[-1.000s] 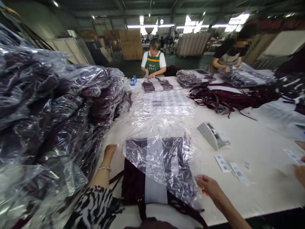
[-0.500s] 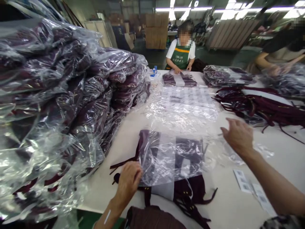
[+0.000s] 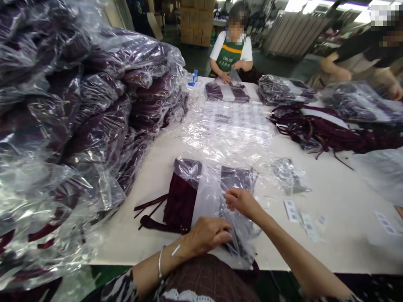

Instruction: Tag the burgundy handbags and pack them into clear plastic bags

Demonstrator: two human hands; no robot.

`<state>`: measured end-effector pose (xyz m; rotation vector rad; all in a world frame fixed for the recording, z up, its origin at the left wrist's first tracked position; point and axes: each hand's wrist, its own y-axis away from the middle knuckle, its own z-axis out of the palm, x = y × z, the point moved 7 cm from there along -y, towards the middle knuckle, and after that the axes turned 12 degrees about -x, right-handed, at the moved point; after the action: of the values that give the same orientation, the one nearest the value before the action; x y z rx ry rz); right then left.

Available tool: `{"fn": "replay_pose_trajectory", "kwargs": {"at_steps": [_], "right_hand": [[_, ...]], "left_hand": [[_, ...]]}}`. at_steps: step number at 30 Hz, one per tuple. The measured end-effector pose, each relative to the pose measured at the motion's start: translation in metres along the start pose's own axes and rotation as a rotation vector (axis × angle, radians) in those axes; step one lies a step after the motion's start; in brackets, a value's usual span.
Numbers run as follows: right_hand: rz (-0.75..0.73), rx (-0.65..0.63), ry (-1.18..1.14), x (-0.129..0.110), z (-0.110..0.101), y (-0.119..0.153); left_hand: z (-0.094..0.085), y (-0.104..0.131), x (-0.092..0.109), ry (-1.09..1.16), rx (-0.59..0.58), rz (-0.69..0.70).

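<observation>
A maroon fabric item with thin straps [image 3: 181,202] lies flat on the table before me, a whitish band across its middle. A clear plastic bag [image 3: 237,178] covers its top and right part, while its lower left part shows bare. My right hand [image 3: 242,202] has its fingers curled closed on the plastic over the right part. Nearer to me, my left hand [image 3: 211,235] lies low across the item, its fingers bent round the edge of the plastic. Its exact fingertip contact is partly hidden.
A tall heap of plastic-wrapped maroon items [image 3: 94,96] rises at the left. Sticker sheets [image 3: 291,210] and a small clear packet [image 3: 288,174] lie right of my hands. Maroon strapped items [image 3: 317,126] lie farther right. Two co-workers handle wrapped items across the table.
My right hand has come left and down onto the plastic. My left hand has moved right across the item. The plastic has shifted right, baring the item's lower left part.
</observation>
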<state>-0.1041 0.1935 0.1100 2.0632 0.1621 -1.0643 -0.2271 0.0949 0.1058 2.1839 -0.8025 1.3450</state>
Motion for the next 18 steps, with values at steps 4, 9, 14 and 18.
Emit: {"fn": "replay_pose_trajectory", "kwargs": {"at_steps": [4, 9, 14, 18], "right_hand": [[0.015, -0.017, -0.476, 0.013, -0.004, 0.022], [-0.032, -0.009, -0.636, 0.024, 0.02, 0.026], [-0.12, 0.345, -0.961, 0.041, -0.033, 0.04], [-0.248, 0.477, -1.222, 0.043, -0.082, 0.055]], "left_hand": [[-0.007, 0.009, -0.056, 0.574, 0.131, -0.412], [-0.02, -0.02, -0.054, 0.862, 0.202, -0.376], [-0.017, -0.008, -0.082, 0.685, 0.211, -0.556], [-0.014, 0.052, -0.115, 0.504, 0.087, -0.746]]}}
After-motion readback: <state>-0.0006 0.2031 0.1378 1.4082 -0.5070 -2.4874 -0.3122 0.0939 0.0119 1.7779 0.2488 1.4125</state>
